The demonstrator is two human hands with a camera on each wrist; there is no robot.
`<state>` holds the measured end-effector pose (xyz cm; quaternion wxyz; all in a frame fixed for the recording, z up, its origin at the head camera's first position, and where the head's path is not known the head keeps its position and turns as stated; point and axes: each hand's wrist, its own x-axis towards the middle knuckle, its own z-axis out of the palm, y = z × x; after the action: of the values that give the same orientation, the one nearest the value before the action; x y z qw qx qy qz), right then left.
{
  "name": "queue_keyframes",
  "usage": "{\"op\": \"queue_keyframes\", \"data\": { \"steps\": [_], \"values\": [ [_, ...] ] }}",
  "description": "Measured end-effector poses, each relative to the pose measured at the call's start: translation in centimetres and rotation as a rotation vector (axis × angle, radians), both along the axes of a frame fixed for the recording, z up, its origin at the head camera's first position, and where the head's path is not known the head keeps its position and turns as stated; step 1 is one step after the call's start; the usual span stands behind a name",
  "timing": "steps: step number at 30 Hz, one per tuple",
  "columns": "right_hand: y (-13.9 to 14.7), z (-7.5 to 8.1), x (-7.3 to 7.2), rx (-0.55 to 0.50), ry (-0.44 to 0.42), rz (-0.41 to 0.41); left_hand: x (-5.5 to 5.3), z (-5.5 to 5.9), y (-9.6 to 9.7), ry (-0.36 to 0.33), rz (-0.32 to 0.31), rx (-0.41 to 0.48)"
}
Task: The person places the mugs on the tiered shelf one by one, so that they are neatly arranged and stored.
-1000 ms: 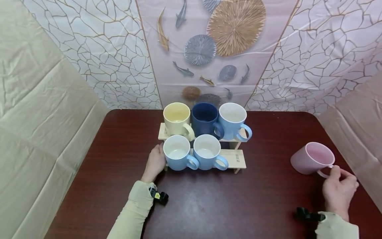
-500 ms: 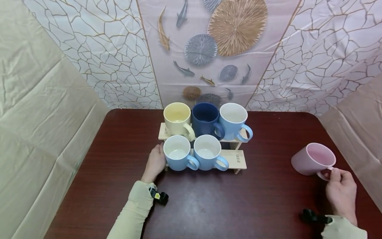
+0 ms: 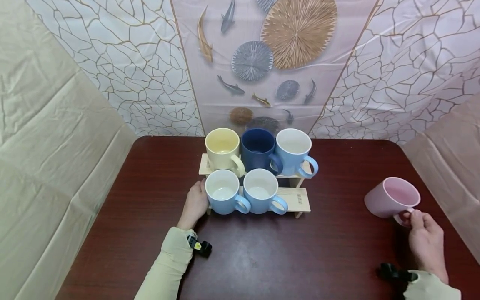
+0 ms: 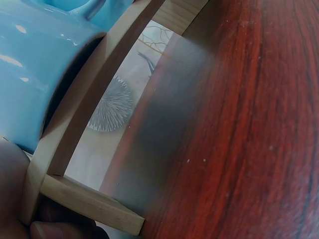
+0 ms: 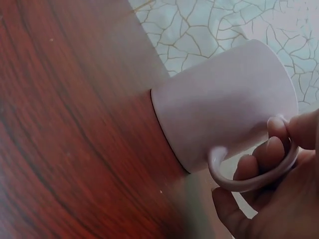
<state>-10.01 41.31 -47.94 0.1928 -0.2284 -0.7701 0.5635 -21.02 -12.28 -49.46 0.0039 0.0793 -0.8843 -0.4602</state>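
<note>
My left hand (image 3: 195,204) grips the left end of a two-step wooden rack (image 3: 290,199). In the left wrist view, fingers (image 4: 60,230) curl under the rack's board beside its leg. At the right of the table, a pink mug (image 3: 386,202) stands upright. My right hand (image 3: 425,239) holds its handle; in the right wrist view, fingers (image 5: 269,152) pass through the loop. On the rack's lower step sit two light blue mugs, a left one (image 3: 221,202) and a right one (image 3: 258,202). The upper step bears a yellow mug (image 3: 221,160), a navy mug (image 3: 255,158) and a light blue mug (image 3: 288,160).
The dark red wooden table (image 3: 337,250) reaches back to a patterned cloth backdrop (image 3: 150,83). Beige cloth (image 3: 56,166) walls off the left side, and a similar cloth hangs at the right. Bare board shows on the lower step, right of its two mugs.
My right hand has shifted slightly, and its fingers have moved from the outer edge of the pink mug's handle into the loop. The left hand and the rack stay where they were.
</note>
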Motion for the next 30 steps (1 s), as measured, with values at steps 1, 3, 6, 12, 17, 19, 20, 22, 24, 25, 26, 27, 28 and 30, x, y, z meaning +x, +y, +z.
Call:
{"op": "queue_keyframes", "data": {
  "steps": [1,3,6,12,17,19,20,22,24,25,26,27,28,30],
  "values": [
    [-0.1,0.0,0.0,-0.044,0.024,0.017,0.0,0.0,0.0,0.001,0.001,-0.001],
    [-0.2,-0.1,0.1,-0.15,0.071,0.029,0.0,0.1,0.0,0.003,0.004,-0.002],
    [-0.8,-0.1,-0.1,-0.274,0.122,-0.016,0.1,0.1,0.0,0.006,0.007,-0.005],
    [-1.9,-0.1,-0.8,-0.331,0.165,-0.165,0.1,0.0,0.1,-0.002,0.01,0.002],
    [-2.8,0.1,-1.0,-0.383,0.261,-0.213,0.1,-0.1,0.0,0.001,0.01,-0.005],
    [-3.4,0.3,-0.8,-0.429,0.324,-0.206,0.1,0.0,0.0,0.003,0.009,-0.009],
    [-3.7,0.5,-0.7,-0.455,0.359,-0.201,0.1,0.0,0.0,0.003,0.009,-0.009],
    [-4.5,0.8,-0.6,-0.478,0.424,-0.177,0.1,0.1,0.0,0.005,0.009,-0.009],
    [-5.4,1.1,-0.4,-0.503,0.486,-0.147,0.1,0.2,0.0,0.005,0.006,-0.009],
    [-5.8,1.3,-0.4,-0.512,0.515,-0.129,0.1,0.2,0.0,0.005,0.006,-0.009],
    [-6.3,1.5,-0.3,-0.525,0.546,-0.109,0.1,0.2,0.1,0.006,0.006,-0.008],
    [-6.8,1.7,-0.3,-0.533,0.578,-0.083,0.1,0.2,0.1,0.004,0.006,-0.008],
    [-7.2,1.8,-0.2,-0.525,0.597,-0.061,0.1,0.2,0.1,0.002,0.005,-0.006],
    [-8.2,2.1,-0.2,-0.549,0.657,0.002,0.1,0.2,0.1,-0.005,0.002,-0.002]
  ]
}}
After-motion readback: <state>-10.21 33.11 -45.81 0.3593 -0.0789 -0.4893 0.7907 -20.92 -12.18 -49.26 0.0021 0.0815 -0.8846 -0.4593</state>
